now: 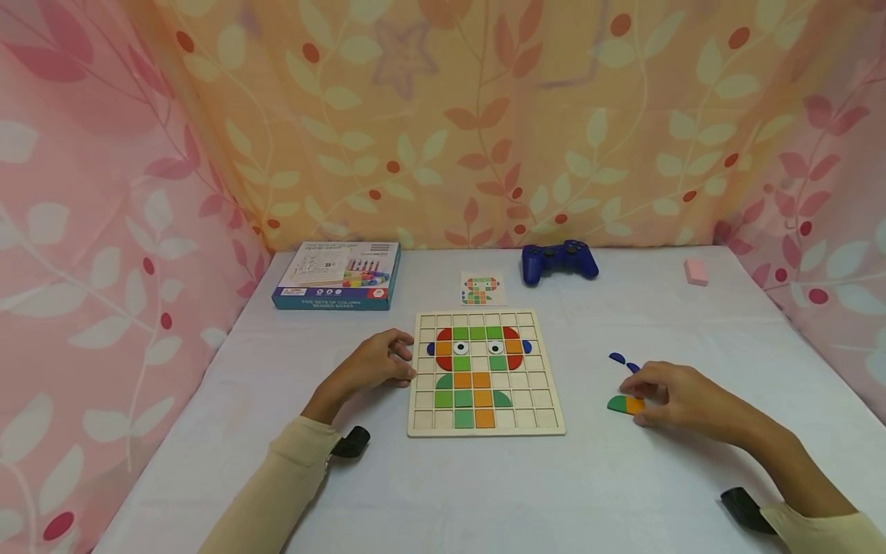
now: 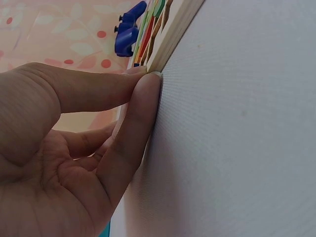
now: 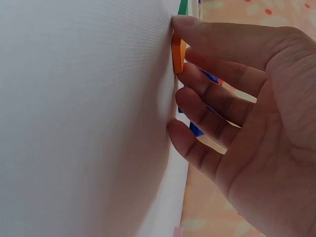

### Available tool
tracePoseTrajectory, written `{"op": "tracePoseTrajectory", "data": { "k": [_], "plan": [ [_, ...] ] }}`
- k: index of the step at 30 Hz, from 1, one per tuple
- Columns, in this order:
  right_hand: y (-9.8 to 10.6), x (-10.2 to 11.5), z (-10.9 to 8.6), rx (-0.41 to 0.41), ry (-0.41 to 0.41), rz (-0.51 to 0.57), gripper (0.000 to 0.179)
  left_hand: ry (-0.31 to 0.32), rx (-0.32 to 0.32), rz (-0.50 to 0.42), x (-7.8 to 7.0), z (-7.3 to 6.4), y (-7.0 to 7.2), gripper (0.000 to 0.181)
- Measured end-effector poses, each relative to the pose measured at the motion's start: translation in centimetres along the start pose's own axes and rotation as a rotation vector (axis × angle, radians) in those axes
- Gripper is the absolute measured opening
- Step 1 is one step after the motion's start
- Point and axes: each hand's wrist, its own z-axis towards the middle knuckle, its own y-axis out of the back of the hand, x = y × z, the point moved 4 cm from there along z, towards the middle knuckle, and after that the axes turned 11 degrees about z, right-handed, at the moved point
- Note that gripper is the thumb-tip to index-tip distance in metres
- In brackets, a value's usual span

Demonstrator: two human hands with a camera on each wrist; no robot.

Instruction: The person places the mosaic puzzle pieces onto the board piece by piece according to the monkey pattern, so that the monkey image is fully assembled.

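Note:
A wooden grid board point(image 1: 515, 422) bears red, green, orange and blue tiles and two round eye tiles, set into its squares. At its left edge is my left hand point(image 1: 377, 359); in the left wrist view the thumb and index finger point(image 2: 143, 106) pinch the rim. My right hand point(image 1: 681, 400) is right of the board, low over the table. Its thumb and fingertips grip an orange tile point(image 3: 178, 54) at opposite sides. A green rounded tile point(image 1: 616, 404) lies against the orange one. Just beyond the fingers are two blue half-round tiles point(image 1: 617, 358).
Behind the board lies a small pattern card point(image 1: 483, 288). A blue game controller point(image 1: 559, 261) is at the back, a pink block point(image 1: 695, 271) at the far right. A flat printed box point(image 1: 335, 275) sits at the back left. Flowered curtains point(image 1: 450, 154) enclose the white table.

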Motion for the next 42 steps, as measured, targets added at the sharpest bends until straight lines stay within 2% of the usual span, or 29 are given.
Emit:
{"op": "tracePoseTrajectory", "data": {
  "k": [11,18,23,29,42],
  "plan": [
    [0.0,-0.2,-0.4,-0.016,0.059,-0.019,0.028,0.027,-0.011,0.009,0.0,0.0,-0.1,0.060],
    [0.0,0.4,-0.3,-0.032,0.035,-0.045,0.030,0.029,-0.011,0.013,-0.2,-0.2,-0.1,0.059],
    [-0.1,1.6,0.2,-0.066,0.126,-0.058,0.027,0.033,-0.015,0.018,-0.2,-0.2,-0.1,0.059],
    [-0.9,3.6,1.5,-0.066,0.202,-0.044,0.023,0.021,-0.018,0.017,-0.3,-0.2,-0.1,0.058],
    [-4.7,8.2,5.9,0.050,0.288,-0.044,0.021,0.017,-0.002,0.010,-0.1,-0.2,0.1,0.059]
  ]
}}
